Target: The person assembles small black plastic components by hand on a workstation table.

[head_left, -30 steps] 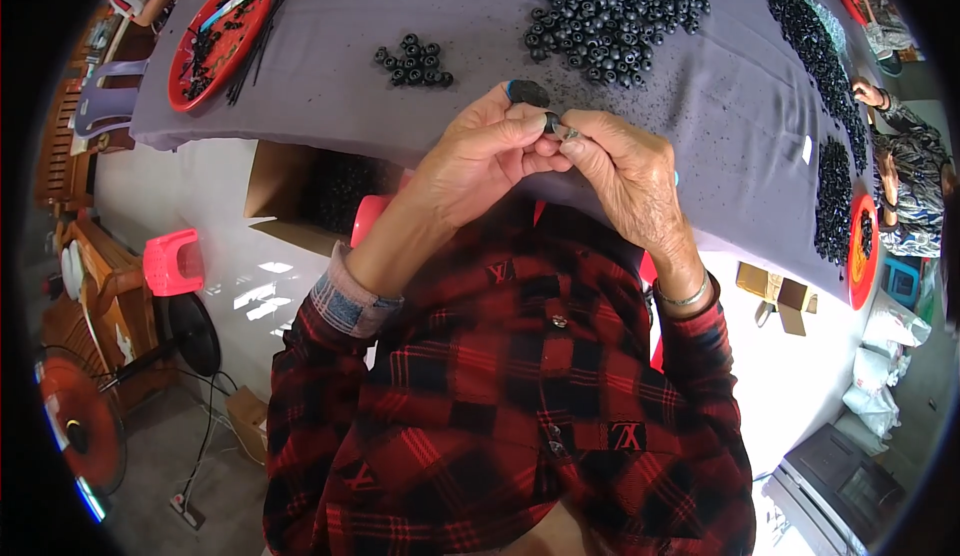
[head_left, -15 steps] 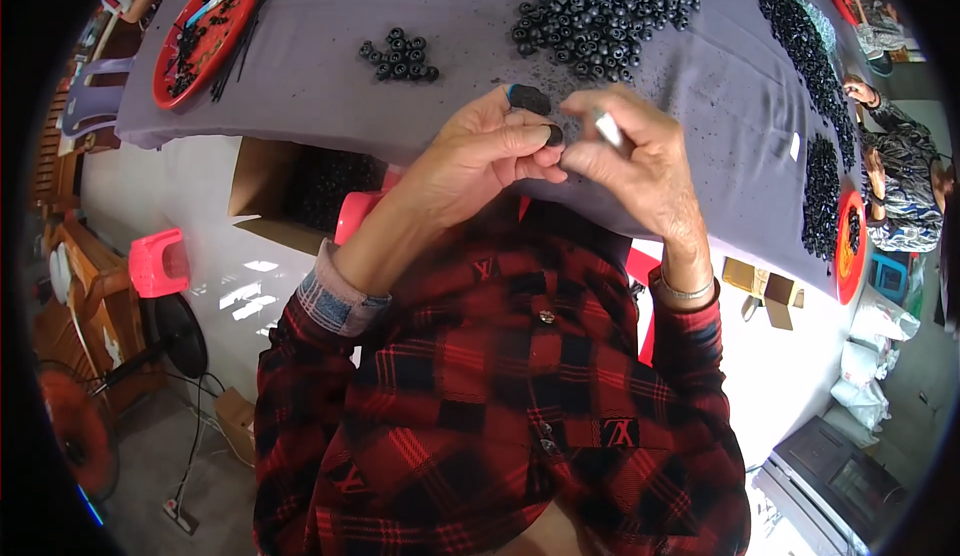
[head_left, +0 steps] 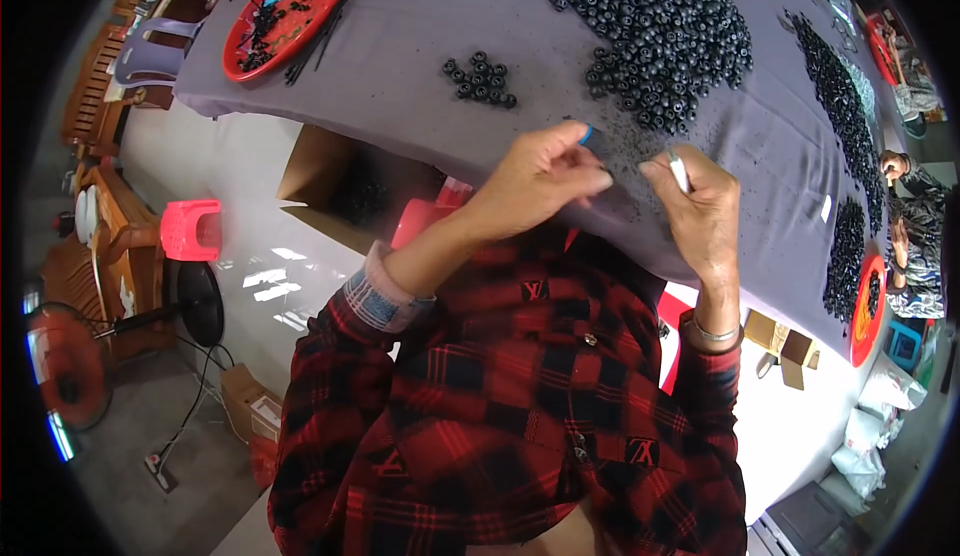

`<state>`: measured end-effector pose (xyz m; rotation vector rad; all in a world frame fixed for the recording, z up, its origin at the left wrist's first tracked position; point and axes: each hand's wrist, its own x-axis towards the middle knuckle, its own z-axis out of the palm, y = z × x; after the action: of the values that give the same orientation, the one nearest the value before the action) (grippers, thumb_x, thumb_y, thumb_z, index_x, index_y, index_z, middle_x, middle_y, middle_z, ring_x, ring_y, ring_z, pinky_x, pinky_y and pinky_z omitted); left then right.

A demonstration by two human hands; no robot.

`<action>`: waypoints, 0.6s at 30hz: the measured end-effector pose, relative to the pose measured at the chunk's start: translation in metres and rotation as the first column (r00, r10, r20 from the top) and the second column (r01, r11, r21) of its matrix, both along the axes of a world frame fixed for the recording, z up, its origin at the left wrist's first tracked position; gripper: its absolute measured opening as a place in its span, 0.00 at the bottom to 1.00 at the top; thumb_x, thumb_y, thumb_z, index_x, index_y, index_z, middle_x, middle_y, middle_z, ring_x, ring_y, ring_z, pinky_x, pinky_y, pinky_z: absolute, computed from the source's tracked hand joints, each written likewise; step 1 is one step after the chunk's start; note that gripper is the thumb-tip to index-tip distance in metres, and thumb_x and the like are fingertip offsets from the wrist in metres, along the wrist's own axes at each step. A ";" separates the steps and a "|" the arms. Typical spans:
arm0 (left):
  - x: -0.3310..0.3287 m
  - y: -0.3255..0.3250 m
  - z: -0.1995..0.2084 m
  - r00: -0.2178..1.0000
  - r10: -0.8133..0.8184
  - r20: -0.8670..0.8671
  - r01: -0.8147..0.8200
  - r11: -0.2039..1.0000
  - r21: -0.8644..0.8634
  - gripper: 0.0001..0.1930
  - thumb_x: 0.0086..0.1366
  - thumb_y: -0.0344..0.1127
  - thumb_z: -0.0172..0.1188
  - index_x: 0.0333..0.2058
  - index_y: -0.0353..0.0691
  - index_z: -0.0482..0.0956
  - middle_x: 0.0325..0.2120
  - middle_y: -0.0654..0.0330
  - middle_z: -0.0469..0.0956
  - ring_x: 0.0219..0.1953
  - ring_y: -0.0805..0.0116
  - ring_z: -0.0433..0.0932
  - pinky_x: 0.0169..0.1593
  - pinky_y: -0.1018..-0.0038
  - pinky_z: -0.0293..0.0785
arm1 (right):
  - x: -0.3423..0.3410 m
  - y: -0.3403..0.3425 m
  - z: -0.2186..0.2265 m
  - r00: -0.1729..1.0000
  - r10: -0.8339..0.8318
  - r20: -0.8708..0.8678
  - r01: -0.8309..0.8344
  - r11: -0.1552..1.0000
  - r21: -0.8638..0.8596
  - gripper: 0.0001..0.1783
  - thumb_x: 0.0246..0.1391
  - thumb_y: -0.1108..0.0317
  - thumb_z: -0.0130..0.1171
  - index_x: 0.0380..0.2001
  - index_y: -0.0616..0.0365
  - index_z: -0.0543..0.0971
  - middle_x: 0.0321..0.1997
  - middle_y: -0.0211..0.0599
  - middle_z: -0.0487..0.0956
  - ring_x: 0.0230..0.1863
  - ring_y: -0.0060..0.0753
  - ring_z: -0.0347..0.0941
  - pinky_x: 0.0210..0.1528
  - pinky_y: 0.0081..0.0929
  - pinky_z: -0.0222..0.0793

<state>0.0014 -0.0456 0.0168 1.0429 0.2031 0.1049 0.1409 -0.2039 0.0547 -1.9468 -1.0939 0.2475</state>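
Note:
My left hand (head_left: 545, 184) is raised over the table's near edge, fingers curled and the thumb stretched to the right. A blue edge shows on one finger; whatever lies within the fingers I cannot make out. To its right, my right hand (head_left: 702, 211) is closed around a slim white tool (head_left: 679, 171), whose working end is hidden. Beyond both hands lies a large heap of black round parts (head_left: 665, 36) with pale-rimmed holes. A smaller cluster of the same parts (head_left: 480, 81) sits apart to the left.
A purple-grey cloth (head_left: 400, 46) covers the table, with dark crumbs near my hands. At far left is a red tray (head_left: 236, 46) with scraps. An open cardboard box (head_left: 310, 166) stands below the edge. Along the right side lie small black pieces (head_left: 845, 246); another person's hand (head_left: 895, 164) is beyond.
My hands have drawn apart; before, they met around a small black round part, which I no longer see. The whole view has shifted, with the table things now further right.

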 end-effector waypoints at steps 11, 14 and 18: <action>0.005 0.083 -0.015 0.749 0.473 0.464 -0.487 -0.083 0.870 0.09 0.54 0.31 0.65 0.32 0.37 0.76 0.27 0.55 0.72 0.28 0.54 0.75 0.33 0.66 0.71 | 0.023 -0.013 -0.005 0.989 -0.143 0.026 0.144 0.986 -0.085 0.07 0.49 0.73 0.64 0.23 0.63 0.76 0.17 0.22 0.66 0.23 0.13 0.58 0.24 0.18 0.57; 0.001 0.099 -0.023 0.738 0.530 0.418 -0.448 -0.079 0.891 0.10 0.53 0.34 0.66 0.34 0.38 0.78 0.28 0.56 0.73 0.30 0.54 0.75 0.34 0.65 0.71 | 0.033 -0.011 -0.002 0.987 -0.161 -0.023 0.157 0.980 -0.120 0.06 0.49 0.72 0.63 0.25 0.64 0.77 0.18 0.28 0.71 0.22 0.16 0.63 0.25 0.20 0.61; 0.003 0.099 -0.012 0.760 0.549 0.347 -0.402 -0.024 0.916 0.11 0.54 0.33 0.67 0.36 0.37 0.79 0.29 0.57 0.74 0.30 0.58 0.76 0.35 0.67 0.72 | 0.057 -0.010 -0.010 0.949 -0.197 0.247 0.228 0.968 -0.106 0.07 0.50 0.70 0.61 0.30 0.63 0.79 0.24 0.42 0.77 0.24 0.29 0.72 0.31 0.26 0.68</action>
<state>0.0039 0.0535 0.0046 2.3169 0.6928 0.9742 0.1977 -0.2140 0.0445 -2.2392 -1.0255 -0.0314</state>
